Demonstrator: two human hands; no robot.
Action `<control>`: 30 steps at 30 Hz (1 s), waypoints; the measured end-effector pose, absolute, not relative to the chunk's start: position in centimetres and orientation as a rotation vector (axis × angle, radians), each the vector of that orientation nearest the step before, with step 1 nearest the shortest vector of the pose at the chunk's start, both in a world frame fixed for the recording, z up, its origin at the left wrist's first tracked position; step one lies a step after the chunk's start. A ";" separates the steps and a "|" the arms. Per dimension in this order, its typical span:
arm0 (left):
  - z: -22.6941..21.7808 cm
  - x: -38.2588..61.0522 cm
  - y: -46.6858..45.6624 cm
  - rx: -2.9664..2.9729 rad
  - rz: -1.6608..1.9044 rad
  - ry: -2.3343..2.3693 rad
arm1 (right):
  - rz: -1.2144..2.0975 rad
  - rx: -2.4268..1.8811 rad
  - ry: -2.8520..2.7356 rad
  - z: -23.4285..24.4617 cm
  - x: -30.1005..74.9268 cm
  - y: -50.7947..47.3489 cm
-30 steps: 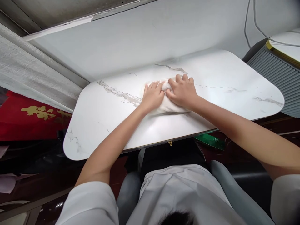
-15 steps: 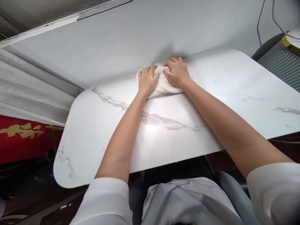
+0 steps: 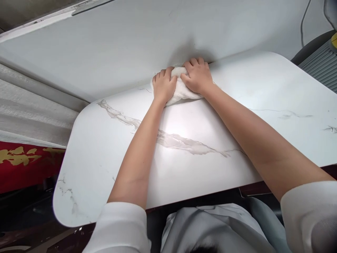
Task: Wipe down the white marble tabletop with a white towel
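A white marble-patterned tabletop (image 3: 184, 154) with rounded corners stretches across the view. At its far edge, against the grey wall, lies a bunched white cloth (image 3: 181, 91). My left hand (image 3: 162, 86) presses down on the cloth's left side with its fingers curled over it. My right hand (image 3: 198, 75) lies on the cloth's right side, fingers bent and gripping it. Both arms reach straight out over the table, and most of the cloth is hidden under the hands.
A grey wall (image 3: 126, 45) rises right behind the table. A pale curtain (image 3: 31, 109) and a red cloth with gold figures (image 3: 23, 161) are at the left. A grey ribbed cabinet (image 3: 321, 66) stands at the far right. My white-clothed lap (image 3: 210, 228) is below.
Both hands have pushed the cloth away from me, from the table's middle up to its far edge by the wall. The view has moved forward with them.
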State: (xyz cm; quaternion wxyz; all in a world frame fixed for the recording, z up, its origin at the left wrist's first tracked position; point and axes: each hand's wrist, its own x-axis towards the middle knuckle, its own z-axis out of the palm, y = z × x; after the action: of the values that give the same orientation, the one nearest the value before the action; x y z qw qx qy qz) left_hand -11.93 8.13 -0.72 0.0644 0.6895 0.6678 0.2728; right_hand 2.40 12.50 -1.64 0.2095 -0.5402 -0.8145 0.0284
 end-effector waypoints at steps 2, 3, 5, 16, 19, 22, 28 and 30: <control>-0.6 -11.8 7.3 2.095 0.797 2.032 | 0.073 -1.481 -2.285 -1.6 2.5 11.5; -0.6 -11.7 6.7 2.098 0.791 2.043 | 0.069 -1.463 -2.291 -1.6 2.6 10.9; -0.6 -11.6 5.3 2.089 0.775 2.077 | 0.068 -1.422 -2.313 -1.5 2.7 9.4; 0.0 -11.1 -8.0 2.171 0.649 2.019 | 0.052 -1.489 -2.425 -0.2 3.6 -5.7; 0.2 -11.0 -12.3 2.206 0.612 1.974 | 0.021 -1.504 -2.460 0.1 3.9 -10.3; 0.3 -11.1 -16.2 2.197 0.587 1.979 | -0.014 -1.486 -2.480 0.0 4.1 -14.1; 0.3 -11.9 -21.8 2.185 0.564 1.971 | -0.073 -1.368 -2.494 -0.3 3.6 -18.7; 0.4 -12.3 -22.8 2.185 0.568 1.979 | -0.067 -1.340 -2.514 -0.2 3.3 -19.3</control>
State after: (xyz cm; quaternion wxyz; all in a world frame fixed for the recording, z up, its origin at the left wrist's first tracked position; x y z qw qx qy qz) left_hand -12.31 -22.83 0.38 0.0695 0.7261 0.6575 0.1887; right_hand 3.28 -19.27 -0.22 0.1454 -0.4653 -0.8728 -0.0231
